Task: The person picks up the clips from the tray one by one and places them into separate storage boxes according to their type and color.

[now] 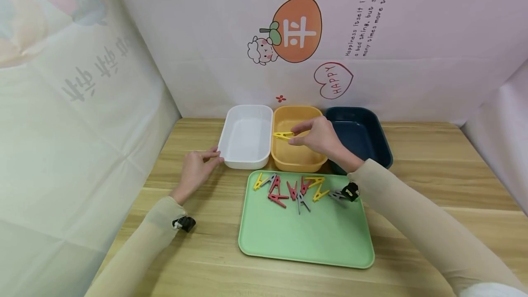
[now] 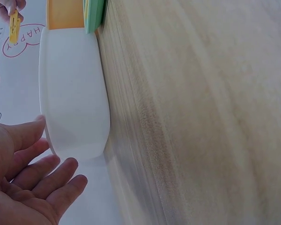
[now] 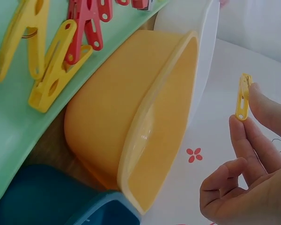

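My right hand (image 1: pixel 319 137) pinches a yellow clothespin (image 1: pixel 282 135) between thumb and fingertips, above the yellow bin (image 1: pixel 300 167). In the right wrist view this clothespin (image 3: pixel 242 97) hangs apart from the bin's rim. My left hand (image 1: pixel 198 168) is at the near left corner of the white bin (image 1: pixel 249 136). Its thumb and forefinger touch the rim there, while the other fingers (image 2: pixel 61 187) spread loosely outside. A green tray (image 1: pixel 305 237) in front of the bins carries several red, yellow and grey clothespins, grouped along its far side.
A dark blue bin (image 1: pixel 356 134) stands right of the yellow one, partly behind my right forearm. All three bins line up side by side before a printed cloth backdrop (image 1: pixel 214 49). Wooden tabletop (image 1: pixel 433 159) extends to both sides. My right sleeve reaches over the tray's right edge.
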Motion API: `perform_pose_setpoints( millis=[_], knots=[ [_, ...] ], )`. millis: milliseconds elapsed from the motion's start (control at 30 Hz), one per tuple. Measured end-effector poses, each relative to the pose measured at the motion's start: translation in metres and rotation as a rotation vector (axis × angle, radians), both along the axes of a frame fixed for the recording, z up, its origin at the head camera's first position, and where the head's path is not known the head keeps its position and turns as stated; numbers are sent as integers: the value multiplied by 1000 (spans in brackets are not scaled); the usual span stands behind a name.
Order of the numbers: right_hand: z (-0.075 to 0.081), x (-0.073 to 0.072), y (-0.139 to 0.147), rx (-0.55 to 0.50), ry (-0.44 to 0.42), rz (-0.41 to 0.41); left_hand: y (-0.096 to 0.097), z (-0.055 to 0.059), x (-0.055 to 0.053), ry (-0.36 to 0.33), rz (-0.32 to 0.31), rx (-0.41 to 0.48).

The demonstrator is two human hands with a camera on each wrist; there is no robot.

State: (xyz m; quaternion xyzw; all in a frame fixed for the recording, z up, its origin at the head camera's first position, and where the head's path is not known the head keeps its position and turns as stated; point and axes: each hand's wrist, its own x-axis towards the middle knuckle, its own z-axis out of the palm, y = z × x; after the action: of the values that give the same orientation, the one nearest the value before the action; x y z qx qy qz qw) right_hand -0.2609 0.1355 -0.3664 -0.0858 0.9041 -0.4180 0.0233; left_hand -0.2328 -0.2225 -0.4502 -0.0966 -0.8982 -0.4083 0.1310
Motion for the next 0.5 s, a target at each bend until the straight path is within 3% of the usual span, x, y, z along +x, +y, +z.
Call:
perform_pose_setpoints(
  millis=[500],
  knots=[
    [-8,-17,-23,-25,20,11,-1,2,-1,-29,2,-26]
  ],
)
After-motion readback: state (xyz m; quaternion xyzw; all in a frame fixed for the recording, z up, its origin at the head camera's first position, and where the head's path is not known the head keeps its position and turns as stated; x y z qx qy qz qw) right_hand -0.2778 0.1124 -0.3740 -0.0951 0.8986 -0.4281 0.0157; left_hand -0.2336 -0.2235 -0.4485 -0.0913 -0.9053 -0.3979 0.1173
